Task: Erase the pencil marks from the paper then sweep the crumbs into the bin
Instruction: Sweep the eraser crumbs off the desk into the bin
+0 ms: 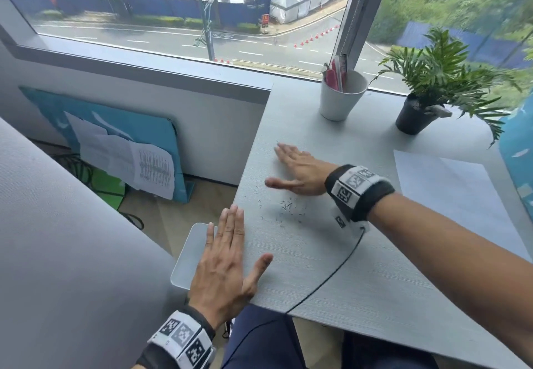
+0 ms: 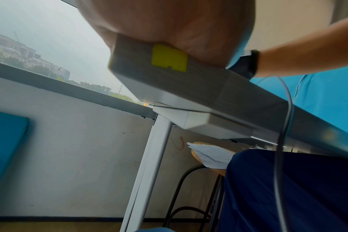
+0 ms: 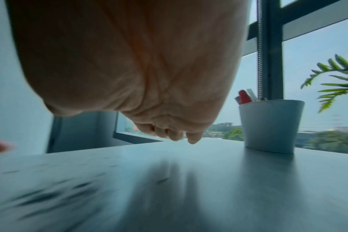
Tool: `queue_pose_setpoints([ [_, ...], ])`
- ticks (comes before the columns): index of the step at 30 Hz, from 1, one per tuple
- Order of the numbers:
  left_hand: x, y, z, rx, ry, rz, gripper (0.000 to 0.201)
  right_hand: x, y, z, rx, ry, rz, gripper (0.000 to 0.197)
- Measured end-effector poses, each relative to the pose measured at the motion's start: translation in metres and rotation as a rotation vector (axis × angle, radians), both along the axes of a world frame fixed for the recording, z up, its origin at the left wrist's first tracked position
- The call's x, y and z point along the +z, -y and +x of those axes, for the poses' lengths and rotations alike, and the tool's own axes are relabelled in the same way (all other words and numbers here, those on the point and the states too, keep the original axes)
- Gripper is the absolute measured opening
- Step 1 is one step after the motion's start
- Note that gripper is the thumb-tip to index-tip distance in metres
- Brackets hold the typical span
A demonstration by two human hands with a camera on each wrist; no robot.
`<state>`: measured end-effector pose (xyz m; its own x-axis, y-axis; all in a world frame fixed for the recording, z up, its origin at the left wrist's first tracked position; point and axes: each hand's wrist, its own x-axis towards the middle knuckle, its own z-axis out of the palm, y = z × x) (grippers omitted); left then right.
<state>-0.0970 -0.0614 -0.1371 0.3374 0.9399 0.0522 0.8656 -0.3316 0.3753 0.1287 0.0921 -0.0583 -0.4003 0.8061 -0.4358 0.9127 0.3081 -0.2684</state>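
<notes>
Grey and finely grained, the bench (image 1: pixel 331 253) runs along a window above a street, with a white cup (image 1: pixel 341 100) of pens and a potted plant (image 1: pixel 415 114) at its far side. Dark eraser crumbs (image 1: pixel 284 207) lie scattered near the left edge, between the two hands. The right hand (image 1: pixel 300 173) lies flat, fingers straight and spread, just beyond the crumbs; the left hand (image 1: pixel 227 259) is flat too, fingers together, at the bench's near-left corner, over a white bin (image 1: pixel 187 256) below the edge. Neither grip holds anything. The paper (image 1: pixel 450 192) rests well to the right.

A fast sweep would likely scatter the light crumbs sideways. The bin sits nearer than most crumbs (it covers only a short stretch of the edge), so a push straight left may drop them on the floor. Spread fingers could also let bits slip through.
</notes>
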Motion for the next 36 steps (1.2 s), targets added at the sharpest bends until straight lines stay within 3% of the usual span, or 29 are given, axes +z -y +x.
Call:
queue_pose_setpoints([
  [3,0.002,0.0,-0.001,0.009,-0.004,-0.025,0.092,-0.003,-0.048,-0.003,-0.108,0.083,0.024,0.109],
  [6,0.002,-0.001,-0.001,0.013,0.007,-0.032,0.093,-0.011,-0.058,-0.013,-0.095,0.196,0.015,0.116],
  [10,0.0,-0.001,-0.002,0.022,0.013,-0.028,0.093,-0.012,-0.013,-0.024,0.14,0.226,0.001,0.123],
  [14,-0.001,-0.002,0.0,0.031,0.0,-0.028,0.095,-0.002,0.048,-0.019,0.245,0.168,-0.069,0.114],
  [17,0.0,-0.002,0.002,0.038,-0.008,-0.035,0.095,0.01,0.055,-0.018,0.218,0.086,-0.064,0.107],
  [19,0.001,-0.003,0.001,0.035,-0.012,-0.045,0.094,0.015,0.036,-0.018,0.107,0.042,-0.019,0.108],
  [22,0.003,-0.001,0.0,0.035,-0.005,-0.062,0.095,0.008,0.011,-0.02,-0.015,0.134,-0.022,0.113],
  [26,0.005,-0.002,0.0,0.024,-0.049,-0.079,0.096,-0.011,0.037,-0.035,0.096,0.187,-0.003,0.119],
  [30,0.01,-0.003,0.001,0.007,-0.096,-0.137,0.1,-0.004,0.066,-0.029,0.231,0.13,-0.003,0.107],
  [33,0.013,-0.006,0.0,-0.045,-0.128,-0.202,0.105,0.001,0.068,0.0,0.013,0.057,0.047,0.109],
  [36,0.014,-0.01,-0.004,-0.104,-0.152,-0.277,0.112,-0.005,0.066,0.03,-0.278,0.157,0.029,0.115],
])
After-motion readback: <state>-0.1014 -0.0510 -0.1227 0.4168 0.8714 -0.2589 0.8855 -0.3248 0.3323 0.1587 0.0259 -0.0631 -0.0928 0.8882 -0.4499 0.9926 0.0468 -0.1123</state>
